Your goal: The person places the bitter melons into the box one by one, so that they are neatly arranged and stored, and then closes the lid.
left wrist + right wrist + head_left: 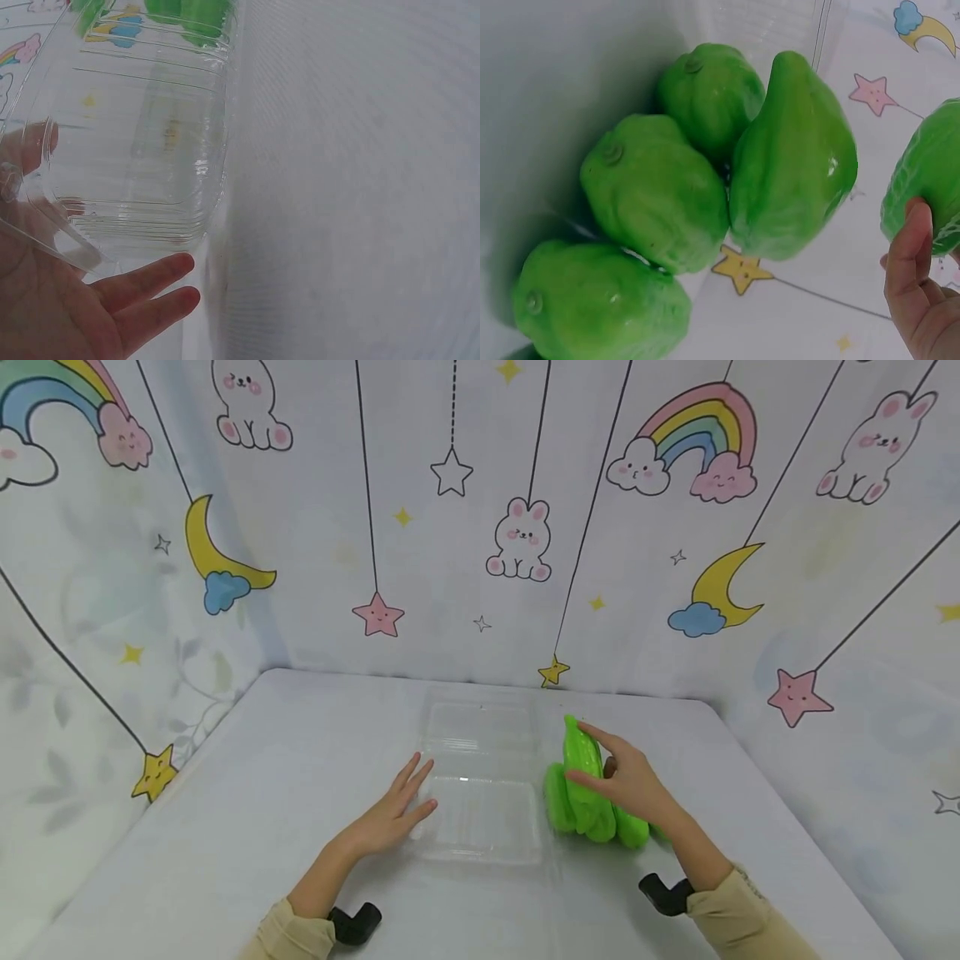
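Observation:
A clear plastic clamshell box [483, 822] lies unfolded, one half behind the other. My left hand [384, 822] is at its left side with straight, spread fingers; in the left wrist view some of that hand [56, 300] shows through the clear wall. To the right of the box, my right hand [633, 783] grips a green fruit [582, 758] between thumb and fingers, its narrow tip pointing up. The right wrist view shows this fruit [930, 176] cut off at the edge, with pale lines on its skin. Several pear-shaped green fruits [656, 195] lie beside it.
A white table [315, 727] carries everything, with a printed cloth backdrop [315, 527] rising behind and at both sides. Black curved pieces are at the left wrist [358, 925] and the right wrist [663, 893].

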### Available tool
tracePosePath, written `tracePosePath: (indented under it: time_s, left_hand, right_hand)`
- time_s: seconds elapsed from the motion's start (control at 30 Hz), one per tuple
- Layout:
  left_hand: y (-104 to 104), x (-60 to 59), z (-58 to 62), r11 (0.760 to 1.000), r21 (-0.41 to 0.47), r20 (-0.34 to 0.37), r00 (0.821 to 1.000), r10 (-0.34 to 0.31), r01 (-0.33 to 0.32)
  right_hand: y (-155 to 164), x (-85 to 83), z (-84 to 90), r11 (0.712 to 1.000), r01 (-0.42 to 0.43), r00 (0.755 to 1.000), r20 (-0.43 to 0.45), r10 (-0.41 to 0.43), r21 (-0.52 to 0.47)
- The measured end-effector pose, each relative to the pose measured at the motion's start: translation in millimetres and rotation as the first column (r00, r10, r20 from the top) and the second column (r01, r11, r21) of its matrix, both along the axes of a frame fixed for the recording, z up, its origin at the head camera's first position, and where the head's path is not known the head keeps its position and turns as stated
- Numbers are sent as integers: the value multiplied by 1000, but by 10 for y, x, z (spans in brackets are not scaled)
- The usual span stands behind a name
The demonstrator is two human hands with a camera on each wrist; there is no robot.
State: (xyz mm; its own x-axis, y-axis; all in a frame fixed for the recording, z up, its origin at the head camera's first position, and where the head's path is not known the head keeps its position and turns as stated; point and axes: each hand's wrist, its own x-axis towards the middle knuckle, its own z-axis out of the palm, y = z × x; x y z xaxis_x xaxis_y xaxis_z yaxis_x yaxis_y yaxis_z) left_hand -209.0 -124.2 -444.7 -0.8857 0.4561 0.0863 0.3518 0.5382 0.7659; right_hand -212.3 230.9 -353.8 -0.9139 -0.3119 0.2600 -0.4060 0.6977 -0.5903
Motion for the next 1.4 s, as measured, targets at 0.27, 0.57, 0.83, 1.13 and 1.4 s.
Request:
tracePosePath:
  time_s: [0.27,0.57,0.83,1.13,1.4]
  left_hand:
    - [-1,-20,-8,1000,7,-1,1000,-3,3]
    - [-2,-19,-8,1000,12,2,1000,-2,2]
    - [-24,-14,7,1000,4,11,1000,0,0]
    - [-26,-19,-9,1000,12,9,1000,-3,3]
    - [-10,17,4,1000,12,6,1000,0,0]
  right_hand:
    - [-104,-41,-22,1000,-8,1000,-5,8,-2]
    - [-270,-59,-9,998,-51,999,-16,51,-23]
    - [-420,-80,-47,998,-59,998,-8,59,-28]
    - [-549,-69,-92,998,-52,998,32,53,-31]
    - [-681,-42,-130,996,-78,997,-2,78,-40]
